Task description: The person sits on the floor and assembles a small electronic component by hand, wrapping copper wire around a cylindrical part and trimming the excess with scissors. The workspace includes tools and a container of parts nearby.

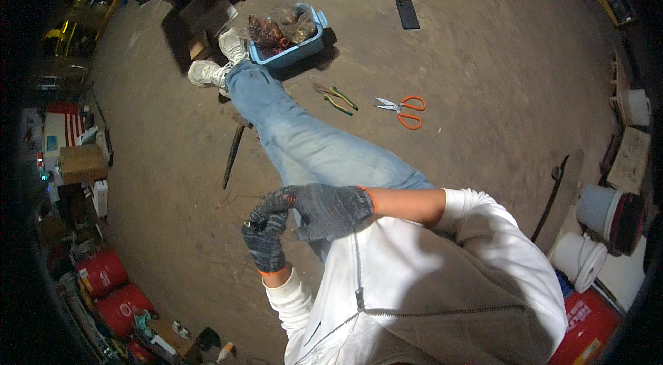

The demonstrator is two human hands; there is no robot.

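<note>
Floor (pixel 476 54) surrounds the legs (pixel 311 140); left hand (pixel 265 241) and right hand (pixel 331 210) meet, fingers bent, grip unclear; steady hands should aid control.

A workshop by its look: pliers (pixel 327 91), orange-handled scissors (pixel 398 107) and 1 hammer (pixel 234 152) on bare floor (pixel 497 89), red drums (pixel 103 273) beyond.

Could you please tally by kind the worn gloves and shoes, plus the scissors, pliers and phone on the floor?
Gloves: 2
Shoes: 2
Scissors: 1
Pliers: 1
Phone: 1
Total: 7
</note>
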